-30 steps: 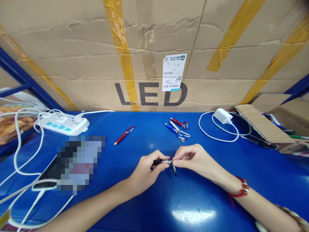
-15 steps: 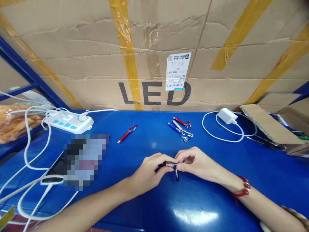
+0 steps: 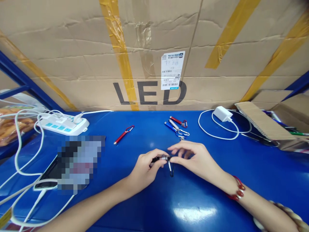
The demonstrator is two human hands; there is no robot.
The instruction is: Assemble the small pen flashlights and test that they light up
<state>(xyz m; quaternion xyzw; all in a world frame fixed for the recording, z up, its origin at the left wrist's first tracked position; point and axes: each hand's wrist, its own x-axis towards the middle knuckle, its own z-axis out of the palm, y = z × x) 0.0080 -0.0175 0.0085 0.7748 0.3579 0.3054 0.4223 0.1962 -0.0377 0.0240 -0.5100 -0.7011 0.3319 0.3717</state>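
Note:
My left hand (image 3: 147, 166) is closed around a small black keychain flashlight (image 3: 163, 158) with a silver ring section. From its right end a black carabiner clip (image 3: 171, 169) hangs down. My right hand (image 3: 193, 154) is beside that end, thumb tip at or against it, fingers lifted apart from the thumb. Beyond my hands lie a blue keychain flashlight (image 3: 170, 126), a silver one (image 3: 173, 123) and a red one (image 3: 176, 120), clips toward the right. Another red keychain flashlight (image 3: 120, 137) lies alone to the left.
At left are a white power strip (image 3: 70, 126), tangled white cables (image 3: 16, 141) and a phone (image 3: 47, 170) with a blurred patch over it. A white charger (image 3: 222, 114) with its looped cable lies right, near an open cardboard box (image 3: 263, 124). A large carton (image 3: 91, 64) stands behind the blue table (image 3: 145, 203).
My right hand's fingers have opened away from the flashlight's clip end, where they were pinched. My left hand still holds the flashlight. The whole view has shifted slightly.

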